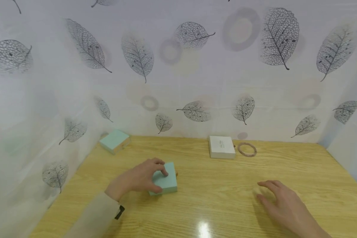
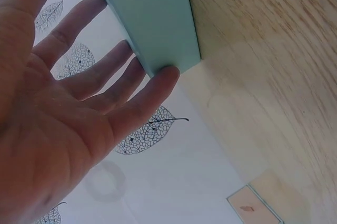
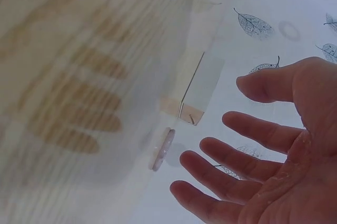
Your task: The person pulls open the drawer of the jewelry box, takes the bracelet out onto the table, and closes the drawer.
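On the desk (image 1: 223,188), a mint-green box (image 1: 170,180) was gripped by the half-curled left hand (image 1: 142,176), the empty right hand (image 1: 282,203) spread right of the box.

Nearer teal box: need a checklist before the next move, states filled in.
1. Left hand on the nearer teal box: ok, fingers and thumb touch it.
2. Grip firm enough to lift: cannot tell; pressure doesn't show.
3. Right hand free: ok, holds nothing.
4. Farther teal box apart from the left hand: ok, it lies at the back left.
5. White box and ring apart from both hands: ok, both lie toward the back.
6. Nearer teal box's contents: cannot tell, inside hidden.
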Demonstrator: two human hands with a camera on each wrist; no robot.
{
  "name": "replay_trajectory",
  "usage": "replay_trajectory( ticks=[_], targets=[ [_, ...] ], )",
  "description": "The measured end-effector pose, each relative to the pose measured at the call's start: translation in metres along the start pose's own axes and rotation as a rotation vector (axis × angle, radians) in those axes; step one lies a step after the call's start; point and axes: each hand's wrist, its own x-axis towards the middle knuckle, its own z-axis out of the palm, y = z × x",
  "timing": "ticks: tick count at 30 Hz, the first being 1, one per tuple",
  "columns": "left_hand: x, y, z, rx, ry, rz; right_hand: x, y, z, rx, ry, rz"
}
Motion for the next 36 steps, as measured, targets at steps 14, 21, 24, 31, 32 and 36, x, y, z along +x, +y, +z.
replay_trajectory(
  ticks=[14, 21, 24, 31, 32, 36],
  targets=[
    [0.002, 0.011, 0.009, 0.014, -0.024, 0.056, 0.004, -0.010, 0.006, 0.030, 0.000, -0.018],
    [0.002, 0.017, 0.014, 0.003, -0.042, 0.065, 0.009, -0.018, 0.012, 0.064, -0.004, -0.040],
    [0.002, 0.019, 0.015, 0.006, -0.039, 0.067, 0.013, -0.023, 0.013, 0.100, -0.031, -0.020],
    [0.003, 0.024, 0.017, 0.000, -0.043, 0.071, 0.021, -0.040, 0.014, 0.329, -0.162, 0.103],
    [0.004, 0.024, 0.017, 0.001, -0.043, 0.074, 0.022, -0.043, 0.015, 0.355, -0.186, 0.111],
    [0.004, 0.024, 0.019, 0.008, -0.040, 0.085, 0.026, -0.053, 0.019, 0.431, -0.278, 0.125]
  ],
)
